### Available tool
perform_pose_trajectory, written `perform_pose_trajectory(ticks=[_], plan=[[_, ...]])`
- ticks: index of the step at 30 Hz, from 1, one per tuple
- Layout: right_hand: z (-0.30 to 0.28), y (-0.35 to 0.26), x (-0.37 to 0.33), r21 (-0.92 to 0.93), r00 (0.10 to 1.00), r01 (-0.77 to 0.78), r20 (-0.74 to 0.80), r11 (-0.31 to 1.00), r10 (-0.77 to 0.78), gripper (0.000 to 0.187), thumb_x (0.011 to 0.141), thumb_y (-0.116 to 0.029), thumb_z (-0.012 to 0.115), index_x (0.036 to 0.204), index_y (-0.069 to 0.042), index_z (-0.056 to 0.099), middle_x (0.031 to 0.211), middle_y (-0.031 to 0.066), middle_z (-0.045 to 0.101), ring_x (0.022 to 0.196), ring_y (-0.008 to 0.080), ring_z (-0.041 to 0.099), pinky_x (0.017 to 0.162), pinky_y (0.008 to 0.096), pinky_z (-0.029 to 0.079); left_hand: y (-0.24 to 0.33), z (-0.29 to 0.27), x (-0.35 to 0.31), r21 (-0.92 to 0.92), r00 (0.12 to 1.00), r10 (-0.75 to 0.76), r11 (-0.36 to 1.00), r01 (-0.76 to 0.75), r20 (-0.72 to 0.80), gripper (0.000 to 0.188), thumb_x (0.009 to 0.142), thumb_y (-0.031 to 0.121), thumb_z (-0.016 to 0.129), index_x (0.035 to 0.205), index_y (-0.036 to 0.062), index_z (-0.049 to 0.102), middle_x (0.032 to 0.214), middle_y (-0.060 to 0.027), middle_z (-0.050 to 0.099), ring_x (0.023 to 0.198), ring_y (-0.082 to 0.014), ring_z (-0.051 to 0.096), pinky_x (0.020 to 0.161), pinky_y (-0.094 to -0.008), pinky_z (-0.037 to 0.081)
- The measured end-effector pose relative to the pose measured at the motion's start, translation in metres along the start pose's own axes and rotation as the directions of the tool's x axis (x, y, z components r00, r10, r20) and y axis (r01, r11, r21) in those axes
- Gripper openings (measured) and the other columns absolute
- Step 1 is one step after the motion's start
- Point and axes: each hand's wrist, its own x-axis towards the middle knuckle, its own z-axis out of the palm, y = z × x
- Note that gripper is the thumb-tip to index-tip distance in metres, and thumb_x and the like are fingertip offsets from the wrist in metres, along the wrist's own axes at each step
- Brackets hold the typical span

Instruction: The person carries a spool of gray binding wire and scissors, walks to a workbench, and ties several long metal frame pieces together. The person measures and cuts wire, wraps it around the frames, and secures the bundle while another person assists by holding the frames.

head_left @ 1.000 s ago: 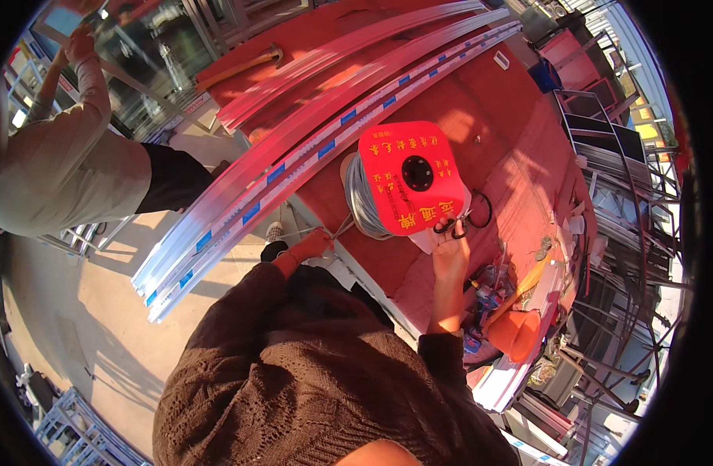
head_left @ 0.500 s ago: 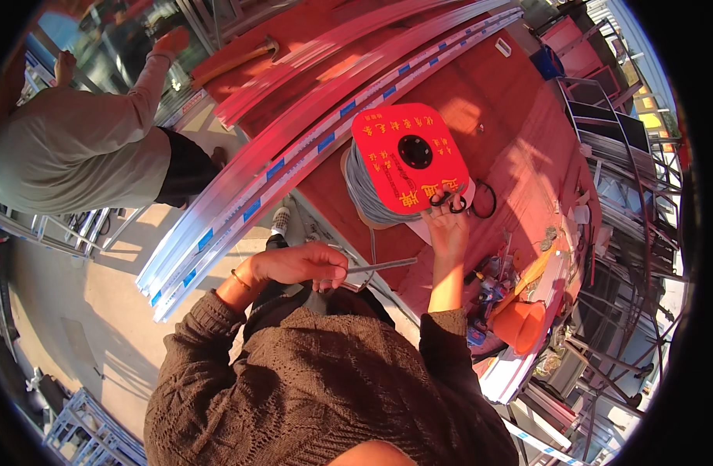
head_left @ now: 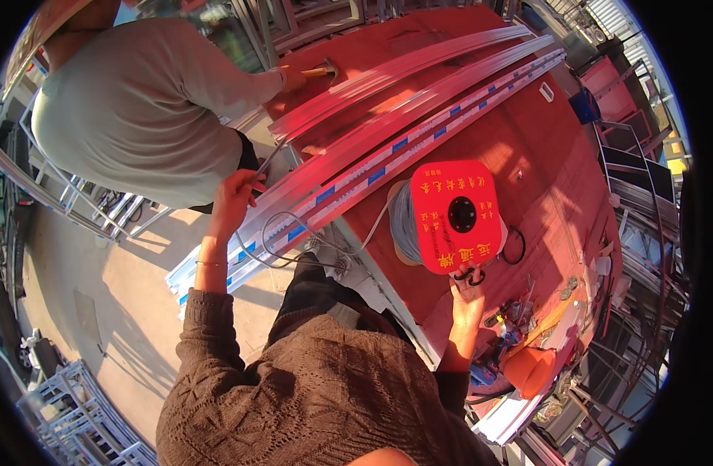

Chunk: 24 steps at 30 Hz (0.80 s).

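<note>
My left hand (head_left: 236, 198) is raised over the near ends of long profiles, its fingers closed on a thin grey sealing strip (head_left: 342, 250). The strip hangs in loose loops between that hand and a spool with a square red face (head_left: 438, 233), wound in grey. My right hand (head_left: 467, 307) is at the spool's lower edge, fingers hooked in the black handles of scissors (head_left: 473, 277); the blades are hidden. Another black loop (head_left: 514, 245) shows beside the spool. The long pale profiles (head_left: 418, 128), some with blue-and-white film, lie across the red table (head_left: 562, 194).
A co-worker in a grey top (head_left: 139, 109) stands at the far left, one hand by a hammer (head_left: 325, 71) on the table. An orange container (head_left: 527, 371) and small tools are at the near right. Metal frames (head_left: 84, 419) stand at the lower left; more stock lines the right.
My left hand has swung up and left from near my body, drawing out more grey strip. My right hand stays by the spool. The co-worker has reached to the hammer.
</note>
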Motion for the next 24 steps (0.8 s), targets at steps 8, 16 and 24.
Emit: perform_pose_trajectory(ticks=[8,16,24], plan=[[0.029,0.011,-0.025,-0.158,0.998,0.015,-0.056,0.987,-0.025,0.041,0.102,-0.034,0.066,0.131,-0.006,0.060,0.115,0.0061,0.068,0.105,0.0187,0.064,0.101,0.0388,0.049,-0.119,0.013,0.109,-0.106,0.955,-0.291,0.949,0.296,0.059,0.027,0.100,0.016,0.051,0.104,0.0049,0.075,0.076,-0.0006,0.062,0.056,-0.0062,0.047,0.049,-0.0243,0.032],[0.063,0.010,-0.027,-0.169,0.989,0.087,-0.105,0.982,-0.105,0.035,0.105,-0.027,0.063,0.126,0.000,0.056,0.107,0.0090,0.057,0.100,0.0217,0.056,0.096,0.0377,0.048,-0.195,0.020,0.177,-0.189,0.939,-0.330,0.932,0.309,-0.092,0.027,0.103,0.025,0.059,0.106,0.0072,0.079,0.061,0.0052,0.055,0.056,-0.0060,0.049,0.051,-0.0238,0.038],[0.072,0.014,-0.025,-0.256,0.949,0.057,-0.287,0.965,-0.132,0.034,0.104,-0.025,0.063,0.125,0.001,0.057,0.104,0.0118,0.062,0.095,0.0225,0.059,0.090,0.0358,0.051,-0.250,0.025,0.210,-0.234,0.930,-0.359,0.914,0.333,-0.080,0.020,0.097,0.020,0.069,0.103,0.0051,0.080,0.077,0.0012,0.073,0.055,-0.0028,0.052,0.050,-0.0213,0.039]])
